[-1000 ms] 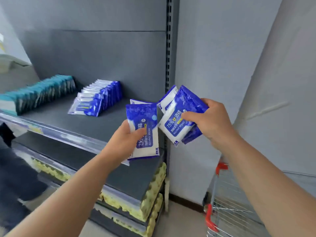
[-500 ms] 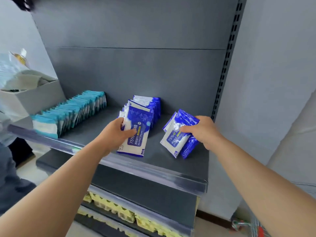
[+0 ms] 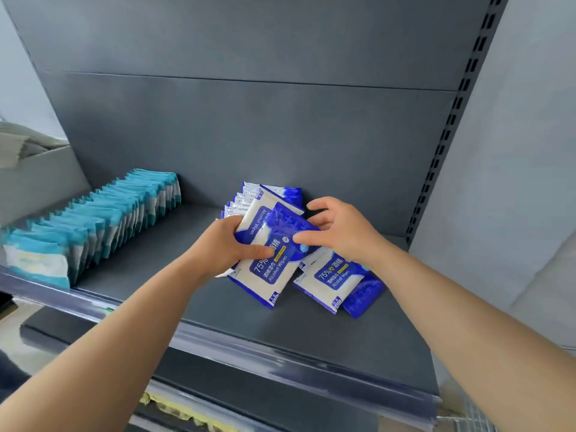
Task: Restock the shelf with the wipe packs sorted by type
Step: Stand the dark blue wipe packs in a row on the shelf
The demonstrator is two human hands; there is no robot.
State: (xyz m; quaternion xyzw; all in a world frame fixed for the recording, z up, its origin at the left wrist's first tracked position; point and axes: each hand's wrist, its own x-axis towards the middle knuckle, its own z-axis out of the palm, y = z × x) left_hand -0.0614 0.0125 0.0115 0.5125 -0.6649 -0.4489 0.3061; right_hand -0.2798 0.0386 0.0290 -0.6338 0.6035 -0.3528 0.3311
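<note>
Grey store shelf: at its middle the left hand, fingers curled, grips a blue alcohol wipe pack by its left edge, long axis front to back, white end nearest the lip. The right hand, fingers loosely spread, rests its thumb on the blue far end.

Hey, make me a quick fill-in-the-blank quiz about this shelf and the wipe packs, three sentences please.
1. The left hand grips alcohol wipe packs whose label shows ____%.
2. The row of teal wipe packs stands at the ____ end of the shelf.
3. Loose blue packs lie flat to the ____ of the held ones.
Missing words: 75, left, right.
</note>
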